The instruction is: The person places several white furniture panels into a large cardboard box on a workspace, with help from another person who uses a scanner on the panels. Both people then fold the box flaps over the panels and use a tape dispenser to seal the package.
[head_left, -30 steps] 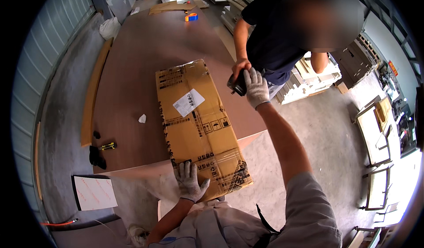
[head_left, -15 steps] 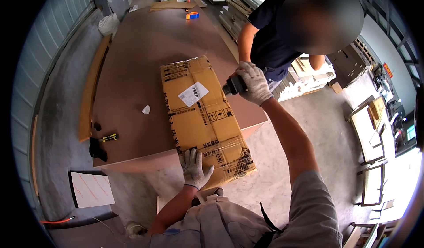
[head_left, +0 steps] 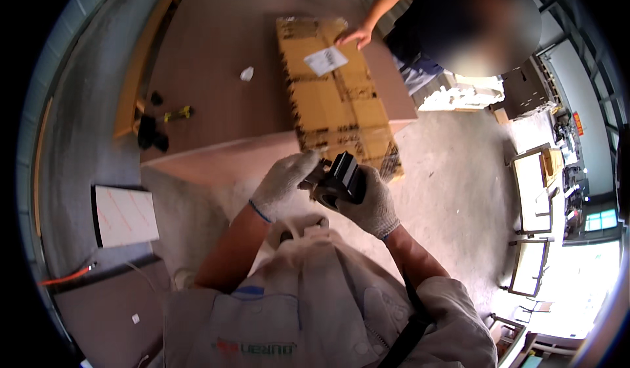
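Observation:
Close to my chest, my right hand (head_left: 371, 201) in a white knit glove grips a small black device (head_left: 340, 179). My left hand (head_left: 283, 178), also gloved, touches the device's left side with its fingertips. Just beyond my hands a long flat cardboard box (head_left: 338, 99) with a white label lies on a brown table (head_left: 210, 60), its near end hanging over the table's front edge. Another person in a dark shirt stands at the table's far right with one hand (head_left: 354, 37) resting on the box.
A crumpled white scrap (head_left: 247, 73) lies on the table left of the box. Small black and yellow tools (head_left: 161, 122) sit near the table's left front corner. A white board (head_left: 123, 214) lies on the concrete floor at left. Framed panels (head_left: 535, 191) stand at right.
My right hand has come back from the other person with the black device and now holds it at my chest. My left hand left the box and met it. The other person's hand moved onto the box.

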A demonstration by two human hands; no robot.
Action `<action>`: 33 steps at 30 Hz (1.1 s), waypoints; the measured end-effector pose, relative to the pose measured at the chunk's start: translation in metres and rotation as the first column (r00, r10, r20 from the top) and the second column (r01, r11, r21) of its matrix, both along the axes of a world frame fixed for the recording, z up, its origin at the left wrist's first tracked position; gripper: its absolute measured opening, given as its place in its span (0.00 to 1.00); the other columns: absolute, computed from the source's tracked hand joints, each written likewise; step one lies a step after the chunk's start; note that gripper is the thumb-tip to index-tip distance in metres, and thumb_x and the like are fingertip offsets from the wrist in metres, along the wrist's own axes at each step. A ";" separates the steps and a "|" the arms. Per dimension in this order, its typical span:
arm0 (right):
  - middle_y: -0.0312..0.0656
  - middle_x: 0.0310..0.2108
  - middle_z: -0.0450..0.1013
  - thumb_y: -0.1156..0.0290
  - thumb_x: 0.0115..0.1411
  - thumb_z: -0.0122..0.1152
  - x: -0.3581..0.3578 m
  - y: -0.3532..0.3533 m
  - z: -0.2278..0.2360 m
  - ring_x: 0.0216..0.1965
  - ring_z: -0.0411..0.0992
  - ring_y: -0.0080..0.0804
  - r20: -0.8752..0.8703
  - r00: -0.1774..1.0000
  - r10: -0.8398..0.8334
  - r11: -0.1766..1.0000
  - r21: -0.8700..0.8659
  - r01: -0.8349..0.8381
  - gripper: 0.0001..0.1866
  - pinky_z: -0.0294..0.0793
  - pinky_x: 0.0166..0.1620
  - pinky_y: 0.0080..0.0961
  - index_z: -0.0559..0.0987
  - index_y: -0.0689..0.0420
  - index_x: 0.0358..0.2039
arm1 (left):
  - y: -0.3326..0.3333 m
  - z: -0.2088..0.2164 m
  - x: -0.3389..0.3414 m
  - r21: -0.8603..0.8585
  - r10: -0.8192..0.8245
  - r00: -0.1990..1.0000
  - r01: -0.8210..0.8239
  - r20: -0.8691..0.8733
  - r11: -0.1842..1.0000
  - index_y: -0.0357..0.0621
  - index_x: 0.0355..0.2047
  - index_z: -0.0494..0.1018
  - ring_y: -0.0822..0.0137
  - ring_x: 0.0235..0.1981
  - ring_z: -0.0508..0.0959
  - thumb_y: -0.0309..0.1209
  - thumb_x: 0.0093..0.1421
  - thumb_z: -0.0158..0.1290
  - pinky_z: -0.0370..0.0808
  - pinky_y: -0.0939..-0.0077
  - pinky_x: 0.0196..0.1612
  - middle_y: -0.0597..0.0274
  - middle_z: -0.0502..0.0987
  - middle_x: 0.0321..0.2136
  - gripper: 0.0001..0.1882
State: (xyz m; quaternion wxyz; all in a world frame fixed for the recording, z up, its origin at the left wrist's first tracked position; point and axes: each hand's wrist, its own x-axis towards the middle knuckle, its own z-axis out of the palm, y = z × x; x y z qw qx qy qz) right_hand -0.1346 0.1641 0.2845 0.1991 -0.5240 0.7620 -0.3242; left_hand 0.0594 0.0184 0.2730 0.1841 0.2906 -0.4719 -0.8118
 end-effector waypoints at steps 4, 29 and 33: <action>0.56 0.45 0.82 0.49 0.47 0.85 0.053 0.049 -0.013 0.46 0.83 0.50 0.184 0.971 0.152 0.955 0.224 -0.193 0.46 0.82 0.51 0.39 0.75 0.65 0.59 | 0.052 -0.051 0.055 0.302 -0.063 0.985 0.011 0.163 0.953 0.37 0.44 0.80 0.71 0.34 0.81 0.35 0.74 0.57 0.79 0.75 0.42 0.64 0.83 0.36 0.12; 0.49 0.26 0.81 0.61 0.60 0.66 0.028 0.111 -0.162 0.31 0.81 0.44 -0.535 0.732 0.422 0.825 0.562 -0.065 0.16 0.69 0.47 0.45 0.79 0.62 0.38 | -0.004 -0.330 -0.029 -0.887 0.678 0.716 -0.409 -0.166 0.215 0.42 0.38 0.78 0.42 0.40 0.80 0.22 0.63 0.58 0.78 0.50 0.45 0.49 0.81 0.37 0.04; 0.48 0.28 0.81 0.63 0.61 0.65 0.003 0.076 -0.174 0.31 0.80 0.47 -0.507 0.743 0.436 0.822 0.561 -0.100 0.12 0.67 0.48 0.46 0.81 0.60 0.37 | -0.011 -0.378 -0.077 -0.356 0.765 0.631 -0.750 -0.131 0.558 0.36 0.48 0.74 0.47 0.52 0.79 0.35 0.70 0.55 0.76 0.53 0.54 0.43 0.78 0.52 0.14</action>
